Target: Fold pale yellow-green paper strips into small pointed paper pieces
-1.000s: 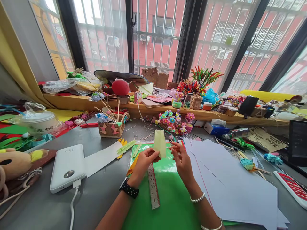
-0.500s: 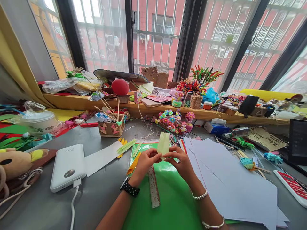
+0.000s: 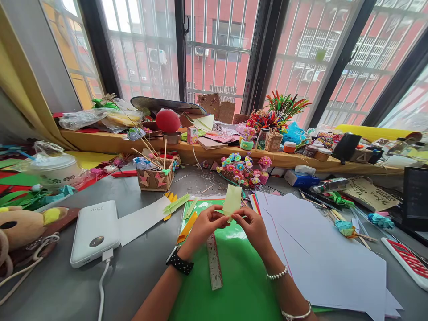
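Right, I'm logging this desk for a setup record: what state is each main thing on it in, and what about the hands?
Left hand: pinching pale green paper
Right hand: pinching its lower end
Pale green paper: held up
Ruler: lying flat
Power bank: cable plugged in
Cup: lidded
Tissue box: tissue sticking out
Bottle: on its side
White sheets: unevenly stacked
Calculator: keys up

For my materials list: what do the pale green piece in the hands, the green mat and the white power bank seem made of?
Pale green piece: apparently matte paper, thin and straight-edged.
Green mat: probably plastic, glossy with reflections.
White power bank: likely hard plastic, smooth, softly shiny.
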### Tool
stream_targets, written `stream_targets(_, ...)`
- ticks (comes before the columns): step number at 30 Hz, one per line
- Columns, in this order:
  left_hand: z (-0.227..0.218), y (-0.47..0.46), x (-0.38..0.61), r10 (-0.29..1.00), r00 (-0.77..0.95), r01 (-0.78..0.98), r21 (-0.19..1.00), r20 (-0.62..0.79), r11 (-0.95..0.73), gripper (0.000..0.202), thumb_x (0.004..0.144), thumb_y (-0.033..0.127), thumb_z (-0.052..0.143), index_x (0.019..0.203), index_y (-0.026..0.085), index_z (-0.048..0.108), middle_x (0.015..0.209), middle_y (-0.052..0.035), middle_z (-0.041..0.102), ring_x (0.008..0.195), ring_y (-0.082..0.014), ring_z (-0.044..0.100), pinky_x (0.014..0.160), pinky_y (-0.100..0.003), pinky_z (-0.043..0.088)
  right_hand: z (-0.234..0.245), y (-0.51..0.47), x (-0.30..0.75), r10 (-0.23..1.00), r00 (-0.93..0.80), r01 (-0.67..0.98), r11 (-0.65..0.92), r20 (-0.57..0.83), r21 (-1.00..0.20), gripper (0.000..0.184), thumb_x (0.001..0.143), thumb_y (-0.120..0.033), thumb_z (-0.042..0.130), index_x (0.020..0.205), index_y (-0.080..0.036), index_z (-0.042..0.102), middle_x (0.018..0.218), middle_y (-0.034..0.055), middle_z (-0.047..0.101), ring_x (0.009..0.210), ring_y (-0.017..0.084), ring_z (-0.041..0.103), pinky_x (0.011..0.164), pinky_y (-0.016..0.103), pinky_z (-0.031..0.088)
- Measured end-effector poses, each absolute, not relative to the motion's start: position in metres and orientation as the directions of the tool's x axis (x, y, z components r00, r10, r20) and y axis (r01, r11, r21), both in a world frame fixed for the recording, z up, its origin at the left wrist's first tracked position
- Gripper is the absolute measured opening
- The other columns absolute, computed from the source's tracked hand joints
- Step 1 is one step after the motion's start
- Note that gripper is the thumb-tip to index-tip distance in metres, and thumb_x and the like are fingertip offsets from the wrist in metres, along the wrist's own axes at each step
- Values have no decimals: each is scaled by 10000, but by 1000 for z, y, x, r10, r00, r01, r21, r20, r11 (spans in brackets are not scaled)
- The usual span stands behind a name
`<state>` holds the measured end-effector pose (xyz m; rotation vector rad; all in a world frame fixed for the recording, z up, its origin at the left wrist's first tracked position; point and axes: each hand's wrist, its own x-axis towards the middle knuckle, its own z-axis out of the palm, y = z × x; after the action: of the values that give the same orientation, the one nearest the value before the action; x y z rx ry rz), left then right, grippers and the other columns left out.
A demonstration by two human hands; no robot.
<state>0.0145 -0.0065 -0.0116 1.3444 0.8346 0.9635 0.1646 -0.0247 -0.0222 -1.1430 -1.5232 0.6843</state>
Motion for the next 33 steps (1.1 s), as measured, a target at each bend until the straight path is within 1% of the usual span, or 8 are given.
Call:
stream_targets(5, -9, -8, 16, 917, 389, 15, 994, 93, -107, 347, 556, 262, 657, 854, 142, 525, 647, -20, 617, 634, -152, 577, 596, -251, 437, -21, -26, 162, 908, 4, 345, 392, 419, -853, 150, 698, -298, 536, 646, -171, 596, 661, 31, 574, 620, 153, 532, 549, 256, 436)
stream_targets(9, -10, -9, 18, 927, 371, -13, 998, 61, -60, 335, 532, 270, 667, 806, 134, 531, 568, 5, 580, 565, -138, 562, 561, -247, 434, -21, -28, 160, 926, 12, 304, 356, 378, -884, 140, 685, -303, 552, 710, -168, 583, 687, 32, 585, 621, 153, 547, 570, 267, 449)
stream_targets(13, -12, -8, 19, 931, 365, -84, 996, 4, 28, 406, 517, 268, 687, 855, 119, 518, 627, -21, 600, 586, -137, 564, 574, -252, 441, -23, -26, 158, 945, 47, 138, 316, 325, -939, 346, 661, -314, 584, 958, -186, 461, 728, 17, 580, 645, 152, 565, 554, 260, 458)
stream_targets(15, -12, -7, 19, 935, 354, -101, 994, -9, 48, 426, 510, 268, 695, 866, 116, 515, 643, -29, 607, 595, -140, 566, 577, -252, 440, -24, -25, 157, 944, 86, 68, 312, 317, -948, 410, 652, -316, 594, 995, -194, 405, 769, 20, 576, 668, 151, 568, 548, 254, 461)
stream_targets(18, -13, -6, 19, 934, 357, -135, 990, 1, 50, 439, 503, 285, 700, 870, 124, 521, 658, -31, 610, 621, -151, 571, 589, -260, 441, -25, -25, 156, 952, 110, 60, 279, 284, -958, 359, 647, -340, 590, 933, -177, 447, 781, 32, 574, 665, 153, 568, 533, 250, 460)
stream_targets(20, -13, -6, 18, 934, 357, -140, 989, -3, 56, 443, 491, 297, 705, 859, 127, 527, 646, -24, 604, 623, -154, 571, 589, -263, 440, -25, -25, 156, 964, 74, 97, 249, 257, -964, 265, 666, -364, 561, 819, -153, 518, 723, 33, 581, 639, 153, 563, 533, 252, 454)
stream_targets(23, -14, -6, 18, 933, 359, -129, 989, -20, 71, 448, 475, 306, 712, 846, 127, 535, 636, -19, 598, 616, -152, 567, 583, -259, 436, -25, -26, 155, 970, 54, 122, 228, 236, -966, 239, 683, -384, 535, 679, -146, 557, 626, 21, 574, 585, 144, 546, 531, 251, 441)
stream_targets(33, -19, -5, 17, 924, 381, -142, 987, -14, 73, 447, 497, 348, 695, 853, 124, 544, 653, -37, 611, 636, -159, 569, 574, -251, 412, -21, -28, 155, 971, 47, 149, 224, 234, -963, 233, 671, -374, 550, 633, -148, 589, 584, 15, 573, 543, 131, 506, 513, 232, 394)
